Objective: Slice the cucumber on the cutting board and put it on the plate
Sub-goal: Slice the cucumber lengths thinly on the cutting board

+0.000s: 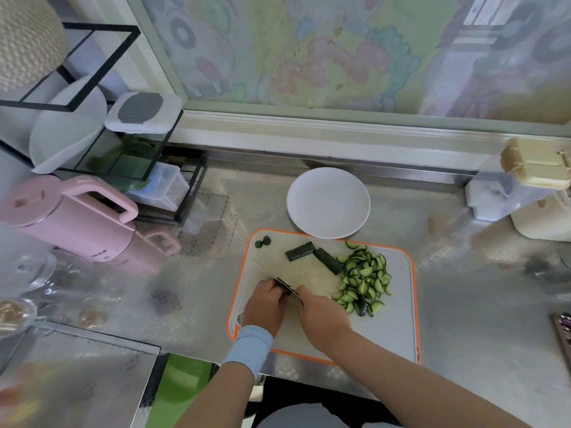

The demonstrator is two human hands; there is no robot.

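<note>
The left hand (265,305) curls round the knife (285,286) handle above the cutting board (398,319), near its left edge. The right hand (323,316) meets the handle, its grip not discernible. Cucumber slices (363,281) lie just right of the right hand, with open board ahead of both hands up to the plate (327,202), which overlaps the far edge.

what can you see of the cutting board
The cutting board, pale grey and plastic-looking with an orange rim, lies flat on the metal counter. A heap of cucumber slices sits on its right half, two uncut pieces and two end stubs farther back. The plate overlaps its far edge. The left hand, right hand and knife are above its near left.
</note>
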